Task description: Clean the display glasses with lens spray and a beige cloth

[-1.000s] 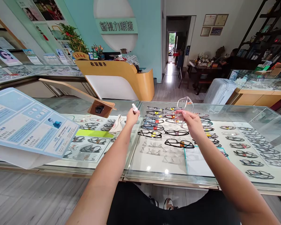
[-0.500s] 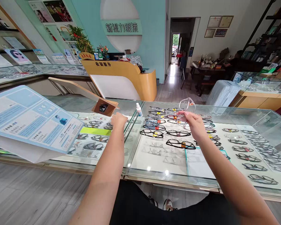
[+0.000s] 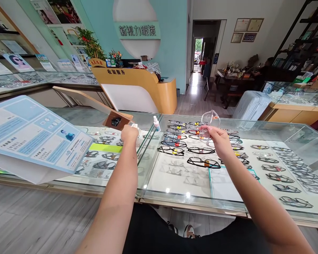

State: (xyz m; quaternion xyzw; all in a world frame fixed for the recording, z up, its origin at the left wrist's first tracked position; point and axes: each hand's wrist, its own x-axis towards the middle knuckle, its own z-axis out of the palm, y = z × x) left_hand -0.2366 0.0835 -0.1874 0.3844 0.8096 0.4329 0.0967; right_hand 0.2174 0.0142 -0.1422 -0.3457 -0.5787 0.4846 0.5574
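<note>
Clear-framed eyeglasses (image 3: 211,113) are pinched between the thumb and fingers of the right hand (image 3: 219,139), held up above a glass-topped display case (image 3: 161,188), as seen from the head-worn camera. Their rounded rims are thin and see-through. Glossy black eyeglasses (image 3: 204,163), some with yellow or red tags on the lenses, spread below and to the left of that hand, while slim frames (image 3: 277,177) line up in rows in the right-hand part of the case. At left, the left hand (image 3: 129,134) is curled beside a soft white cloth (image 3: 135,125); its fingers are hidden, so whether it grasps the cloth cannot be told. Just to its left, an open brown box (image 3: 115,121) contains a small black object (image 3: 116,121), apparently hard and angular. A white spray bottle (image 3: 156,124) stands upright on the glass, between the two hands. Another glass case (image 3: 88,181) holds more frames (image 3: 105,165) and a flat lime-green strip (image 3: 106,147), partly covered by a stiff, folded blue-and-white card (image 3: 39,137).
</note>
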